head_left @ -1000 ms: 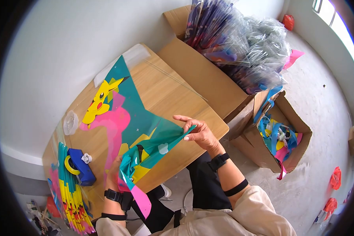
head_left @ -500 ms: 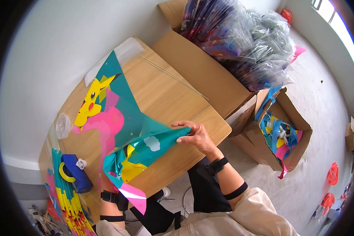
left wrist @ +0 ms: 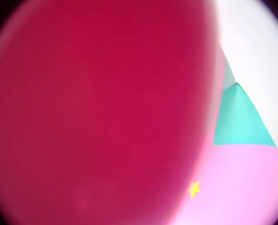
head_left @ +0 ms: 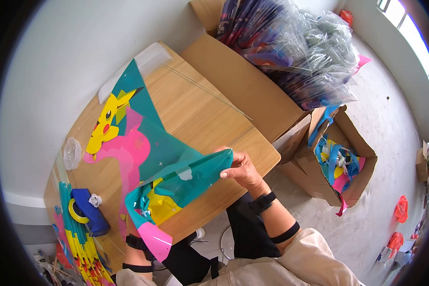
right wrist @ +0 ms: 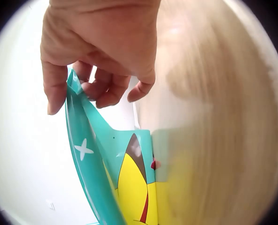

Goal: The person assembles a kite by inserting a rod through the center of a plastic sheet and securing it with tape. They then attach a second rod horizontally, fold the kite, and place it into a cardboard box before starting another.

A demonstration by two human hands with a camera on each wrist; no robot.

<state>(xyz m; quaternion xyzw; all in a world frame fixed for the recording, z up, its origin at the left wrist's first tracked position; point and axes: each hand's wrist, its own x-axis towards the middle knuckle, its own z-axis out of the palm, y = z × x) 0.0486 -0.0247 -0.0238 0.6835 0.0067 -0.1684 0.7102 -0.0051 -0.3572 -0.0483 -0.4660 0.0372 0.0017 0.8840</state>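
A thin printed sheet [head_left: 152,114], teal with pink areas and yellow cartoon figures, lies over the wooden table, its near part lifted and folded. My right hand [head_left: 243,171] pinches the teal corner at the table's right edge. In the right wrist view, the thumb and fingers of the right hand [right wrist: 99,51] hold the tip of the teal sheet [right wrist: 85,140]. The left hand is mostly hidden behind the sheet's lower left folds, where a pink flap [head_left: 155,240] hangs past the table edge; its fingers cannot be made out. Pink sheet [left wrist: 106,112] fills most of the left wrist view.
At the table's left stand a blue tape dispenser [head_left: 90,212] and a stack of folded teal and yellow sheets [head_left: 76,238]. Beyond the table [head_left: 200,105] is a large carton [head_left: 247,81] with plastic-wrapped items; a smaller open carton [head_left: 367,186] stands on the floor at right.
The lifted part of the sheet has spread wider between the hands, and its pink flap has shifted left. My left hand has gone farther behind the folds; the right still holds the corner.
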